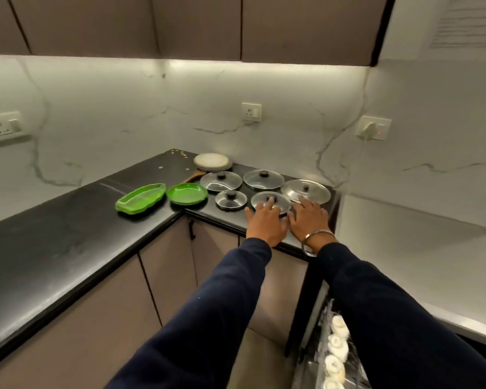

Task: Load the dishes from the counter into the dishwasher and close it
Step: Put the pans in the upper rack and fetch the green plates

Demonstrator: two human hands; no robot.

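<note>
Glass lids sit in a cluster at the near corner of the black counter (68,220), likely grouped for loading. Both hands reach side by side with fingers spread: the left hand (265,221) lies over the nearest lid (270,202), the right hand (309,217) just beside it, neither visibly gripping. An open dishwasher rack (331,355) waits below right.

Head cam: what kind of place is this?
Most likely a home kitchen: a black L-shaped counter with cabinets, glass pot lids and green plates laid out, and a loaded dishwasher rack at lower right.
</note>
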